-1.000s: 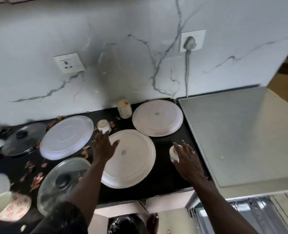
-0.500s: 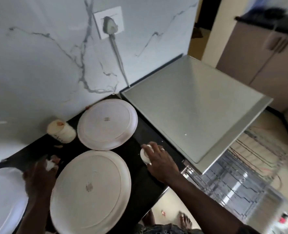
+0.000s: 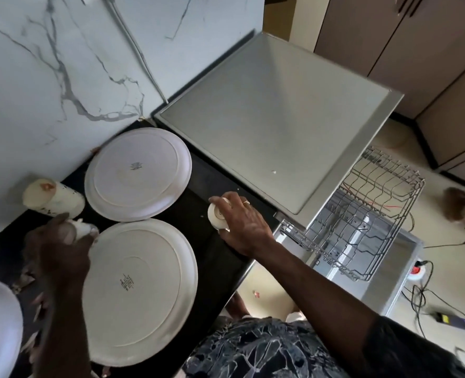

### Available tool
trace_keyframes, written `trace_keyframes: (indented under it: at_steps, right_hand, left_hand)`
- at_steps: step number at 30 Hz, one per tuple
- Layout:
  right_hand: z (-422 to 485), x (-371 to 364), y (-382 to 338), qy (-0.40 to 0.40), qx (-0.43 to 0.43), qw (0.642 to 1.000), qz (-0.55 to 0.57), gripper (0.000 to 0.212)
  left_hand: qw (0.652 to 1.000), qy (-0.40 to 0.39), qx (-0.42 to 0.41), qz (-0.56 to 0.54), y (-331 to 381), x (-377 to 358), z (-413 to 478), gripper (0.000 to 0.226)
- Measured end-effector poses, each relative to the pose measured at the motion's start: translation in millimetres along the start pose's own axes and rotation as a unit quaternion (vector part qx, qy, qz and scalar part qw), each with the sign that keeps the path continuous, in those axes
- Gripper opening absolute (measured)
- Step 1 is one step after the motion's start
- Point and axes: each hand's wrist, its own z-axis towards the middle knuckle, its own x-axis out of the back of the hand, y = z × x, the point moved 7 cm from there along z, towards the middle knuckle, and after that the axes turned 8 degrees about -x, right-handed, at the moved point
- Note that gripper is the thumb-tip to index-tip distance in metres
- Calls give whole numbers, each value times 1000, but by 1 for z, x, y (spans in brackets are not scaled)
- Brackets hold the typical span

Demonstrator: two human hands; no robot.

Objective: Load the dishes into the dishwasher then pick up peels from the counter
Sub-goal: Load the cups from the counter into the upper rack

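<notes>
Cups (image 3: 217, 218) in both hands (image 3: 242, 225) (at counter (image 3: 198, 186))

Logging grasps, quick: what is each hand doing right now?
Left hand: holds a small white cup, blurred.
Right hand: grips a second small cup on the counter.

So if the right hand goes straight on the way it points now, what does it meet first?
Probably the plate nearer the wall: the right hand, gripping a small cup, points left over the black counter toward its rim. Height is unclear.
</notes>
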Motion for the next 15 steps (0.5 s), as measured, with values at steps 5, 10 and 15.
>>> trace_keyframes:
  at_steps: [5,10,15]
  right_hand:
    - [-4,24,26,42,-17,998,40,81]
    - [-18,67,73,79,-43,994,63,77]
    - [-46,111,139,104,-103,988,48,78]
  left_hand:
    - [997,-9,-61,42,130,-43,-10,72]
    - [993,-84,-87,0,212,-107,-26,79]
    - [971,-144,-171,-86,306,-165,-48,70]
